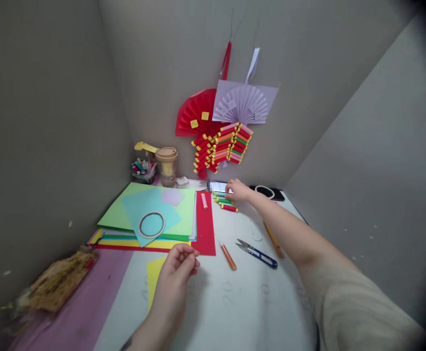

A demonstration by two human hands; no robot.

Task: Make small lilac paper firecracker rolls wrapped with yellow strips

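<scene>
My right hand (239, 190) reaches to the back of the table with its fingers pinched down at a row of small rolled paper tubes (223, 200) with yellow ends. What the fingertips hold, if anything, is hidden. A red paper tube (229, 208) lies at the front of that row. Nearer to me, my left hand (178, 268) hovers with its fingers curled in towards the thumb, and nothing shows between them. Beneath it lies a yellow paper sheet (154, 275). To its right are an orange-brown glue tube (228, 257) and blue-handled thread snips (259, 254).
Stacked coloured paper (110, 217) carries a tape roll (152, 225). A pink tube (204, 201) rests on red paper (206, 229). Behind are a lit phone (218, 186), a lidded cup (167, 165) and a pen container (143, 170). Paper fans (245, 102) hang on the wall. An orange-yellow pencil-like stick (273, 240) lies right.
</scene>
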